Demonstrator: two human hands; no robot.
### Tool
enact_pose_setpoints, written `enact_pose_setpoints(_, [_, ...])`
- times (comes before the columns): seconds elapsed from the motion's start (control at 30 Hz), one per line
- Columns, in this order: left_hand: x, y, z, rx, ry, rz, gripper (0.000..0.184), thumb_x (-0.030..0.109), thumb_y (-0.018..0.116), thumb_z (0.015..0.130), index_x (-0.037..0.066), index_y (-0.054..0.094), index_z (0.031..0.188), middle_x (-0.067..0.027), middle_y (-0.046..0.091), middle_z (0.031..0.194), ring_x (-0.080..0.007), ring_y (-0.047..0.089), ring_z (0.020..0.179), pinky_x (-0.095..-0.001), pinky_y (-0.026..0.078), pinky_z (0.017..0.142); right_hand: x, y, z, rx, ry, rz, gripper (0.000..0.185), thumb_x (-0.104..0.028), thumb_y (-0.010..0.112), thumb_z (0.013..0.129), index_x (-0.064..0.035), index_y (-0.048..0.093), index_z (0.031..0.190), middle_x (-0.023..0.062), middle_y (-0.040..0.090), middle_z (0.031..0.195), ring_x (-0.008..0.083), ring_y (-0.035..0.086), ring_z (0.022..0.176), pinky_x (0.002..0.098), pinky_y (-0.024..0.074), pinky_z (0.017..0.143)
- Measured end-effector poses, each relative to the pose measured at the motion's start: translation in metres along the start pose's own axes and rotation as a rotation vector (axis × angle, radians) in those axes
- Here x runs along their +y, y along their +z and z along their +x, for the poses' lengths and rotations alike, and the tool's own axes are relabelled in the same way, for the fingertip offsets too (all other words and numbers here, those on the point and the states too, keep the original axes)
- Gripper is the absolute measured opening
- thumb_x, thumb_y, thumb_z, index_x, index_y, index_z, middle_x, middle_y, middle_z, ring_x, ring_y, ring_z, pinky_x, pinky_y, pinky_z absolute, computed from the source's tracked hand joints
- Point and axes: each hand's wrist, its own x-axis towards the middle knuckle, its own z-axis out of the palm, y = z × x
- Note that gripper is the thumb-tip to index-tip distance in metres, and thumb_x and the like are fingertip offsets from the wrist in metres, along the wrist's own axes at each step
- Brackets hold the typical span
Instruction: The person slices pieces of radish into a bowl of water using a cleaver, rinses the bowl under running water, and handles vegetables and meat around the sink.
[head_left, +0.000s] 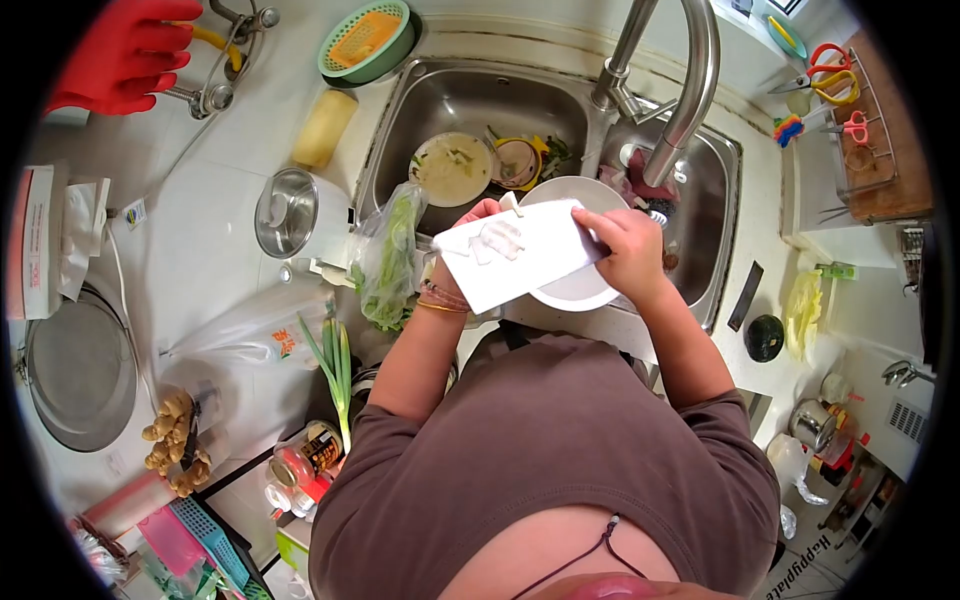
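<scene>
A thin white rectangular board (530, 255) is held between my two hands, tilted over a large white bowl (590, 290). My right hand (630, 243) grips its right end, thumb on top. My left hand (478, 212) is closed at the left end, its fingers partly hidden behind the board. Pale pinkish-white pieces (497, 241) lie on the board's left half; I cannot tell what food they are. The bowl sits at the front edge of the sink, partly covered by the board.
Behind the bowl, the double sink (410, 110) holds a pan of cloudy liquid (450, 170) and food scraps. The faucet (695, 90) arches above. Bagged greens (390, 260) and a metal pot (287, 213) are at left. A dark round squash (764, 338) sits right.
</scene>
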Motion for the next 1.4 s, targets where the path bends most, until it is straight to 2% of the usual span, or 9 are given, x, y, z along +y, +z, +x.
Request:
enact_pose_setpoints(0.07, [0.003,0.057,0.006,0.248,0.009,0.036,0.018,0.011,0.054,0.095,0.006,0.058,0.111,-0.0134,0.064,0.106,-0.02,0.062,0.101,-0.0298,0.054,0.082,0.019,0.007,-0.005,0.004,0.079,-0.056,0.041,-0.002,0.064,0.063,-0.0134,0.069,0.103,0.007,0.066,0.075,0.0282,0.063,0.066,0.0382,0.0474,0.057])
enact_pose_setpoints(0.17, [0.013,0.017,-0.005,-0.012,-0.027,0.053,0.024,0.0,0.061,0.088,0.007,0.055,0.111,-0.0098,0.062,0.104,-0.0181,0.06,0.096,-0.0267,0.052,0.077,0.041,0.009,-0.011,0.024,0.189,-0.211,0.042,-0.003,0.064,0.065,-0.0162,0.069,0.104,0.007,0.068,0.078,0.03,0.064,0.07,0.0413,0.0497,0.061])
enact_pose_setpoints(0.43, [0.07,-0.002,-0.072,0.552,0.143,1.348,0.021,0.001,0.067,0.086,0.002,0.062,0.106,-0.0036,0.068,0.094,-0.0092,0.064,0.086,-0.0243,0.052,0.078,0.042,0.011,-0.009,-0.058,0.288,-0.359,0.041,-0.007,0.066,0.066,-0.0192,0.068,0.105,0.0054,0.069,0.083,0.0285,0.065,0.073,0.0405,0.0513,0.064])
enact_pose_setpoints(0.7, [0.026,0.007,-0.088,0.491,-0.048,1.754,0.013,0.006,0.068,0.081,-0.002,0.065,0.09,-0.0156,0.068,0.082,-0.0264,0.067,0.071,-0.0339,0.053,0.066,0.03,0.013,-0.019,-0.059,0.284,-0.296,0.041,-0.006,0.066,0.066,-0.0176,0.068,0.105,0.0057,0.068,0.08,0.0274,0.065,0.073,0.0397,0.051,0.063])
enact_pose_setpoints(0.93, [0.009,0.003,-0.079,0.554,0.367,2.008,0.018,0.009,0.068,0.082,0.0,0.064,0.097,-0.0163,0.062,0.1,-0.0346,0.06,0.092,-0.0398,0.049,0.08,0.018,0.007,-0.014,-0.134,0.191,-0.46,0.041,-0.004,0.067,0.062,-0.0118,0.069,0.102,0.005,0.066,0.077,0.0249,0.063,0.072,0.0373,0.0493,0.065])
enact_pose_setpoints(1.03, [0.009,0.049,-0.042,0.245,0.625,2.317,0.047,0.039,0.06,0.091,0.004,0.059,0.123,-0.0118,0.054,0.133,-0.039,0.036,0.132,-0.0564,0.027,0.105,0.015,0.012,-0.015,-0.146,0.147,-0.561,0.03,-0.009,0.06,0.071,-0.0095,0.068,0.1,0.0042,0.062,0.071,0.0227,0.062,0.071,0.0373,0.0485,0.066])
enact_pose_setpoints(1.1, [-0.008,0.06,-0.015,0.016,0.535,2.509,0.066,0.058,0.041,0.094,0.008,0.052,0.136,-0.004,0.043,0.148,-0.0378,0.012,0.146,-0.0671,0.003,0.109,0.013,0.014,-0.014,-0.131,0.105,-0.628,0.026,-0.013,0.057,0.076,-0.0085,0.067,0.099,0.0033,0.06,0.069,0.0206,0.062,0.069,0.0367,0.048,0.066])
enact_pose_setpoints(1.2, [-0.024,0.064,0.021,-0.09,0.251,2.623,0.077,0.067,0.022,0.094,0.011,0.043,0.144,0.0019,0.033,0.155,-0.0322,-0.004,0.148,-0.0679,-0.013,0.107,0.008,0.012,-0.017,-0.115,0.123,-0.65,0.026,-0.013,0.057,0.076,-0.0083,0.067,0.099,0.0029,0.06,0.07,0.0208,0.061,0.069,0.0362,0.0473,0.064])
enact_pose_setpoints(1.4, [-0.001,0.038,0.058,-0.009,0.033,2.656,0.076,0.065,0.016,0.096,0.014,0.031,0.15,0.0025,0.025,0.158,-0.0298,-0.007,0.149,-0.0694,-0.015,0.106,0.018,-0.012,-0.029,-0.086,0.216,-0.76,0.028,-0.014,0.057,0.076,-0.0078,0.066,0.102,0.0028,0.06,0.071,0.0204,0.061,0.07,0.0351,0.0468,0.063])
